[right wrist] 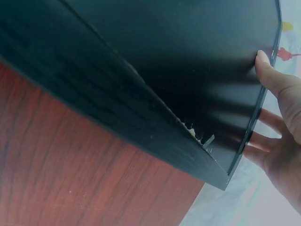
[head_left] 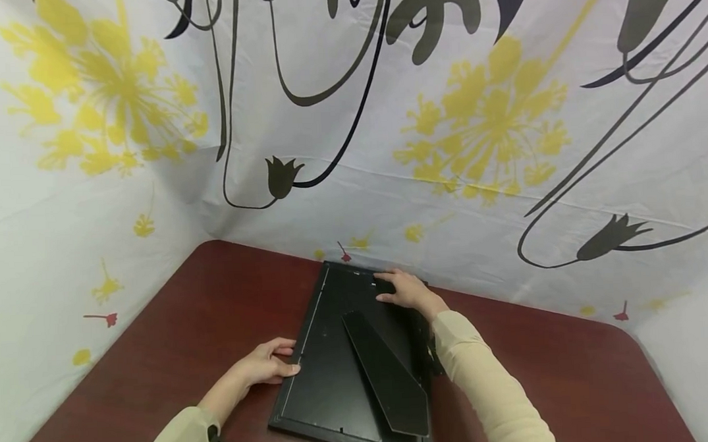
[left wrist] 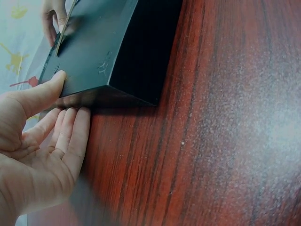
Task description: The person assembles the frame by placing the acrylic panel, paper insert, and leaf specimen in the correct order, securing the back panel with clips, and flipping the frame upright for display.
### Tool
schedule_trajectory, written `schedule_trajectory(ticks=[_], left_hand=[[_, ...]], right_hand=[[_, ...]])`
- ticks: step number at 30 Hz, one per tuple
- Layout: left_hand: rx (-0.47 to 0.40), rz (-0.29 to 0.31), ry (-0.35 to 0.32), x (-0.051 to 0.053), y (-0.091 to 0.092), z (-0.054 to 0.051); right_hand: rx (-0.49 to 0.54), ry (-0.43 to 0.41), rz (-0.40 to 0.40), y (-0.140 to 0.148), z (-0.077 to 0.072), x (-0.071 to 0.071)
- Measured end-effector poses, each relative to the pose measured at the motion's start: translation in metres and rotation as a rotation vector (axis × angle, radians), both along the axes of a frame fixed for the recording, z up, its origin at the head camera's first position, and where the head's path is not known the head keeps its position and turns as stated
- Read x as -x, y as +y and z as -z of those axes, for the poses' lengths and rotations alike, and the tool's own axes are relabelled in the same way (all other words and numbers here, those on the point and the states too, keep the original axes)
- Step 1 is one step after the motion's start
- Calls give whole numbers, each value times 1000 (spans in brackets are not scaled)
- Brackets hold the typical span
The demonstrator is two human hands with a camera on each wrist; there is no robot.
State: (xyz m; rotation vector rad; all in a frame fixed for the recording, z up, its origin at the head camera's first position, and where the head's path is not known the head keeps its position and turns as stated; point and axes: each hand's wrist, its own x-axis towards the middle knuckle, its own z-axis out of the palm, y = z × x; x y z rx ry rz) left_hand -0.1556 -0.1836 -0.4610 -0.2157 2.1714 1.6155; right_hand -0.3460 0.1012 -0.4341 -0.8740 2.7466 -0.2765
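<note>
A black picture frame [head_left: 319,381] lies face down on the table with its dark backing upward. An easel leg [head_left: 387,378] slants across that backing. My left hand [head_left: 262,367] grips the frame's left edge; the left wrist view shows the thumb on top and the other fingers against the side. At the far edge, towards the right corner, my right hand [head_left: 409,291] holds the frame. Its thumb rests on the backing in the right wrist view, and its fingers are beyond the rim. A small bent metal tab [right wrist: 208,141] stands up near one corner.
The reddish-brown wooden table [head_left: 533,384] has rounded far corners. White fabric [head_left: 326,130] printed with yellow and grey flowers hangs behind it and at both sides. The frame's far edge lies close to this fabric.
</note>
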Motion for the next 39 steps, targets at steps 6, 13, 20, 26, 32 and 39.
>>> schedule_trajectory(ticks=[6,13,20,26,32,39], left_hand=[[1,-14,0,1,0,0],[15,-25,0,2,0,-3],[9,-21,-8,2,1,-4],[2,2,0,1,1,-2],[-1,0,-4,2,2,0],[-12,2,0,3,1,2]], right_hand=[[-126,12,0,-9,-3,2],[-155,17,-11,-16,-6,5],[-191,49,-36,-14,-4,4],[-205,88,-75,-13,0,1],[-206,52,-92,-11,1,0],[-181,-45,-92,-9,1,0]])
